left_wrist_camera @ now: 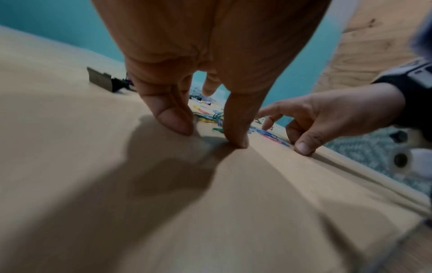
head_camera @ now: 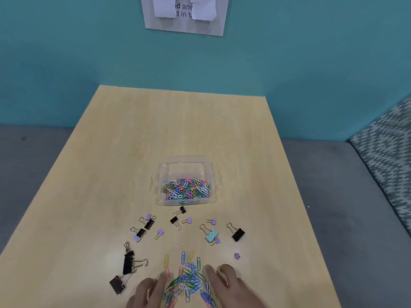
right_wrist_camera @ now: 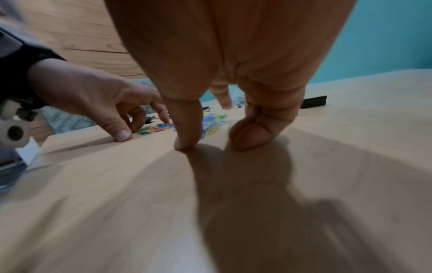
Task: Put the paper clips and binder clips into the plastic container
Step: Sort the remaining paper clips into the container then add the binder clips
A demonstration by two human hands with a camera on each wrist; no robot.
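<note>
Both hands stood on the wooden table (head_camera: 186, 130), one on each side of the loose paper clips (head_camera: 189, 278). The left hand (head_camera: 146, 292) was at about 8 o'clock of the pile and the right hand (head_camera: 229, 283) at about 4 o'clock. Their fingers were spread and bent down, the tips pressing on the table top, and they held nothing yet. I think they were raking the pile together, but the wrist views were blurred, so I cannot say how many clips the fingers touched.

The plastic container (head_camera: 163, 174) stood at 12 o'clock from the pile, well apart from it. It was clear, with rounded corners, and already held a heap of coloured clips. The binder clips (head_camera: 175, 221) lay scattered between container and pile; more black ones (head_camera: 127, 263) lay at 9 o'clock.

What could go wrong, in my judgement: the table looked smooth and the clips were thin coated wire lying flat, so some could slide out under the fingers or fall from the scoop on the way. Those nearest the person lay close to the table edge and could drop off. The container seemed light, so a bump from a full hand could push it. The binder clips, folded metal with wire handles, could hook into each other when gathered.
</note>
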